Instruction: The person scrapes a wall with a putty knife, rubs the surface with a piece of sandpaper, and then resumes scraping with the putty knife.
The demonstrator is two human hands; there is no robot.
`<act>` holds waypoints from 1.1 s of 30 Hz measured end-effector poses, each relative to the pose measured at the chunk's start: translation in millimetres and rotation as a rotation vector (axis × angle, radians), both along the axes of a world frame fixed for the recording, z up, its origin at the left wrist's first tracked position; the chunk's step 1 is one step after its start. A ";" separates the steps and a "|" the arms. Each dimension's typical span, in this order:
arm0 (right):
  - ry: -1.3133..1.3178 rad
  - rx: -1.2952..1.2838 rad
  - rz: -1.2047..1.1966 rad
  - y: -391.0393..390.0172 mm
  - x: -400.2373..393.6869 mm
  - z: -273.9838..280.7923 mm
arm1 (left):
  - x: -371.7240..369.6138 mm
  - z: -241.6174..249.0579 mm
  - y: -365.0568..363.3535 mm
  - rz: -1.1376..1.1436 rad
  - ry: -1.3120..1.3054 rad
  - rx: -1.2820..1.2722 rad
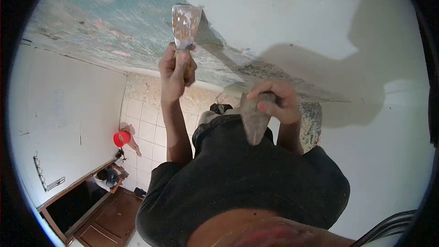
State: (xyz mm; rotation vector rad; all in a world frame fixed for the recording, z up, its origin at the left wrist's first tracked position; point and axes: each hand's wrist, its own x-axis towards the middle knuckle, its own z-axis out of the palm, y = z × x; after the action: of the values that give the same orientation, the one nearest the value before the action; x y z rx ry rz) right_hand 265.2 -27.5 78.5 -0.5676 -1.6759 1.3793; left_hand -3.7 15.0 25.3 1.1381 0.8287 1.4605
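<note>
My left hand [178, 68] is closed around the handle of a putty knife [185, 23], thumb laid along it. Its wide blade points up in the view, smeared with white and brownish residue, and overlaps the line where the green scraped wall [132, 13] meets the smooth pale coat. In my right hand [279, 100] is a trowel [254, 121] with a grey, tapering blade, held in front of my dark shirt. The fingers wrap its handle end and the tip points toward my body. Most of the trowel's handle is hidden by the hand.
Pale plaster [292, 9] covers the wall on the right, with shadows across it. A red bucket [122, 139] stands on the tiled floor [148, 123] at left. Farther down, another person [109, 178] is beside the brown door [109, 217]. Hooks [40, 174] hang on the white wall.
</note>
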 end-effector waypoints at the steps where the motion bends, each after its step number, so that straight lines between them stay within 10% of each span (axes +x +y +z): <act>1: 0.030 -0.059 -0.012 -2.7 -2.8 1.7 | -1.9 -2.4 -2.9 0.001 -0.004 -0.019; 33: 0.049 -0.048 0.036 -3.5 4.6 -4.5 | -8.9 15.9 -1.7 -0.017 0.028 -0.036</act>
State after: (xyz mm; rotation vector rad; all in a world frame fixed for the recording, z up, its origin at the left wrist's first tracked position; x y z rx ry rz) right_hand 269.9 -30.9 73.9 -0.5285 -1.6244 1.4520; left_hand -12.6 13.3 41.2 1.1389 0.8593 1.4128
